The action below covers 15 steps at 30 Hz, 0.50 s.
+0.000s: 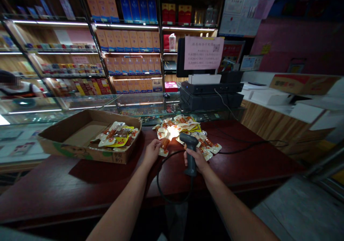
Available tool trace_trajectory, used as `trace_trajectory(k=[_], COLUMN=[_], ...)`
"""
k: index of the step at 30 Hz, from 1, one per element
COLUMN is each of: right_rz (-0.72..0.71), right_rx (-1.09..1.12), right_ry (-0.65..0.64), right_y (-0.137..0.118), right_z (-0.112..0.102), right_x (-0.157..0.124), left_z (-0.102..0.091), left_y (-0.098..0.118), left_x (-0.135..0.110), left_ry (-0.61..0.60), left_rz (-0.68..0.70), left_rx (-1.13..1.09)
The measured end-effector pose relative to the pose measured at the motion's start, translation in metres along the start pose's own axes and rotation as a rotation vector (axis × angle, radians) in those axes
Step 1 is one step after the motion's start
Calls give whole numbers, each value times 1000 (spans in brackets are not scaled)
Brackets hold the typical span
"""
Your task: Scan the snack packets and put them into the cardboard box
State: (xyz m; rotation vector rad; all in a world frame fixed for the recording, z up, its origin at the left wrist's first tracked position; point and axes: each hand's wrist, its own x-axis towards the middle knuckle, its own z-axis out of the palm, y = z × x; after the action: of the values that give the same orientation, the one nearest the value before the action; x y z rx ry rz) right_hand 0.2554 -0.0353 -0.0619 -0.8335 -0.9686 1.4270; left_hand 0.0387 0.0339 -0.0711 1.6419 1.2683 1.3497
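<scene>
My right hand (pixel 198 159) is wrapped round the grip of a dark barcode scanner (pixel 190 140), whose head points away over the packets. Bright light falls on the pile of sealed snack packets (pixel 185 122) in front of it. Closed at the fingertips, my left hand (pixel 152 153) pinches the edge of one clear-and-white snack packet (pixel 164 145) with brown food inside. To the left stands an open cardboard box (pixel 83 154), with more packets (pixel 116 133) lying in its right part. The scanner's black cable (pixel 158 183) loops below my hands.
The dark red table (pixel 113 183) carries all this. Behind it are a glass counter (pixel 142 98), a monitor with a pink notice (pixel 202 53) and a black cash drawer (pixel 212 99). Lit shelves (pixel 129 51) hold boxed goods. At the far left is another person (pixel 24 88).
</scene>
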Motion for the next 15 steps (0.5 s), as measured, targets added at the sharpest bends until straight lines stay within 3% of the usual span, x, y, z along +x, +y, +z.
trace_trajectory(k=[5,9,12,15], right_rz=[22,24,29,29], right_rx=[14,41,19,8], right_ry=[7,-27,-105,-182], right_y=[-2,-7,-12,-15], right_z=[3,22,50,87], right_x=[1,8,20,36], left_z=[0,-14,-43,-88], left_y=[4,17,29,42], left_x=[1,5,12,21], left_ry=[27,123,225,344], left_rz=[-19,-29,13,-9], left_rx=[-26,-39,26,146])
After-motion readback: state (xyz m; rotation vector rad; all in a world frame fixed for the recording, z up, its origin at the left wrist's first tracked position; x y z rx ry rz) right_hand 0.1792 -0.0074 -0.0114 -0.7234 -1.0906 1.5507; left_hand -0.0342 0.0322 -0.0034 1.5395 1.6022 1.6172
